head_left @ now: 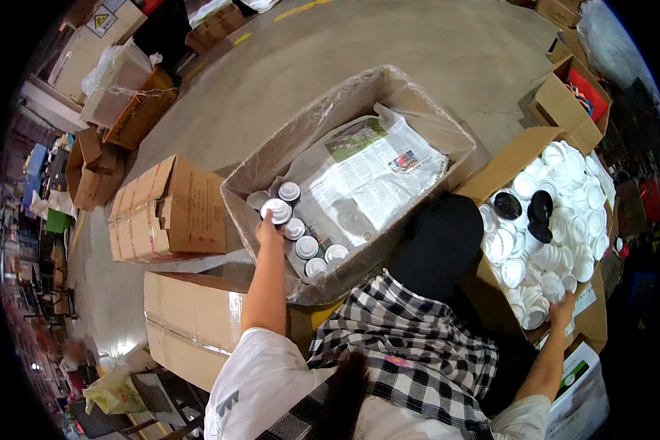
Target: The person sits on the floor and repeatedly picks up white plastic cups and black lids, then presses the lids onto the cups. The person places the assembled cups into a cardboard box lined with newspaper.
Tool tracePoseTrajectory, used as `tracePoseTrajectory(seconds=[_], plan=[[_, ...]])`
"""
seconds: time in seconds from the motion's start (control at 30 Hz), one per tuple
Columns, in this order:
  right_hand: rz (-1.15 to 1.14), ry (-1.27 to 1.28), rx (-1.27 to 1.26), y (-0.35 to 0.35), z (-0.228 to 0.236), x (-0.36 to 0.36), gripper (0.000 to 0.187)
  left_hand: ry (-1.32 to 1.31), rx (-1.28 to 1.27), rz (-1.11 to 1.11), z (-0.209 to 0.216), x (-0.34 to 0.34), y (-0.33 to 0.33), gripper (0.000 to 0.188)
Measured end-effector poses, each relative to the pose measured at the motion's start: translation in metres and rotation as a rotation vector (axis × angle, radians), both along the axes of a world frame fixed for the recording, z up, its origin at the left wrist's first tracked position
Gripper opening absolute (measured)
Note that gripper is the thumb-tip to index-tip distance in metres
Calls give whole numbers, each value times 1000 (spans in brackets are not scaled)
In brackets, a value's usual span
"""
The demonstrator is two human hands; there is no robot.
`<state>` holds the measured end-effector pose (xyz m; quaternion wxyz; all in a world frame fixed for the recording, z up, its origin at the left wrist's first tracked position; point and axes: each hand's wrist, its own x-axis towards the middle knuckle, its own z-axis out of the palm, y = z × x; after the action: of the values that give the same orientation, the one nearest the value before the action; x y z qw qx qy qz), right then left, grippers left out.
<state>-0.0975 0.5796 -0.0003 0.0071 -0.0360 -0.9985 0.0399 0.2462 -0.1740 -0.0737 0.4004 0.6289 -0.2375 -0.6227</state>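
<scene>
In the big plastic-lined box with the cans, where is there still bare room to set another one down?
The newspaper sheet covers the lined box's middle and right, with nothing standing on it. The left end is crowded: capped cans cluster there, where the left hand grips one. The right hand reaches the full box of white lids.

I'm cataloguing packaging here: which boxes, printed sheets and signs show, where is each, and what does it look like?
Large carton: centre, brown, plastic-lined, holding white-topped cans; left hand on one.
Newspaper: spread inside that carton, white with colour pictures.
Box of caps: right, brown, full of white caps; right hand at them.
Closed carton: left, brown.
Warning sign: top left, yellow triangle on a pale box.
</scene>
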Motion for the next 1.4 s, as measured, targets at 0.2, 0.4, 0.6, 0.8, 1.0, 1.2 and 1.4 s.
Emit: tracePoseTrajectory(seconds=[0.2, 0.4, 0.6, 0.8, 1.0, 1.2, 1.4], plan=[[-114, 237, -221, 10, 12, -9, 66, -171, 334, -129, -80, -41, 24, 26], [-69, 215, -386, 18, 13, 0, 68, -257, 214, -4, -146, -48, -16, 40], [-23, 257, -570, 25, 18, 12, 66, -651, -128, -4, -126, -66, -11, 31], [-8, 315, -530, -42, 54, -14, 65, -131, -690, -377, -76, -175, 13, 30], [-5, 355, -937, -18, 32, -41, 64, 404, -819, -1373, 170, -358, 246, 26], [-134, -136, -2025, -84, 85, -21, 63, -395, -1353, -2362, 149, -432, 368, 47], [39, -335, -2340, -83, 113, -7, 71, -830, -1128, -2045, 114, -431, 416, 66]])
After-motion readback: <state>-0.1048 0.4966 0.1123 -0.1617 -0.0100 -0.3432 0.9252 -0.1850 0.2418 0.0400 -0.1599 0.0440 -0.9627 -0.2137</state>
